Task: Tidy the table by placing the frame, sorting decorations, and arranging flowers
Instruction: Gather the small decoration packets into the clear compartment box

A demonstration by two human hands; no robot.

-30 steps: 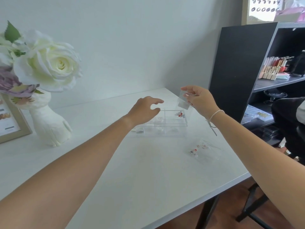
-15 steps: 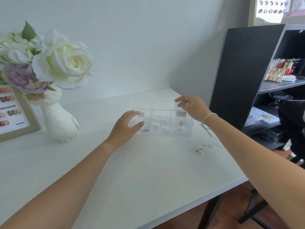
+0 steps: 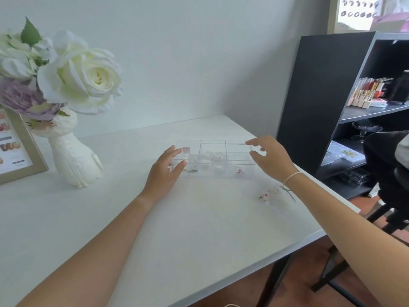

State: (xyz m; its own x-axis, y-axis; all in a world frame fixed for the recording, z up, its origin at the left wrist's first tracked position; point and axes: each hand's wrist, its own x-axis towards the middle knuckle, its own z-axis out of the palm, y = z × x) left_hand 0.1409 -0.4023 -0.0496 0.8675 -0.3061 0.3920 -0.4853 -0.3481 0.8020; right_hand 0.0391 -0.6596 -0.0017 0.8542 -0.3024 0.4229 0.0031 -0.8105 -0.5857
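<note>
A clear compartment box (image 3: 213,142) lies on the white table (image 3: 199,218), holding small clear pots, a pink piece and a few red beads. My left hand (image 3: 164,173) clasps its left end, thumb in front and fingers on the side wall. The right end's rim sits between the thumb and forefinger of my right hand (image 3: 269,159). A small clear bag of red and pale decorations (image 3: 269,196) lies near the table's right edge. White and purple flowers (image 3: 84,78) stand in a white hand-shaped vase (image 3: 75,160) at the left. A wood photo frame (image 3: 21,151) leans behind it.
A black shelf unit (image 3: 321,96) stands right of the table, with nail polish bottles (image 3: 369,94) and clear cases on its shelves. A black chair (image 3: 385,156) sits by the shelf. The table's front and right edges drop to a wooden floor.
My right hand came down from above the box, where it held a small clear pot, to the box's right end. My left hand moved from over the box to its left end.
</note>
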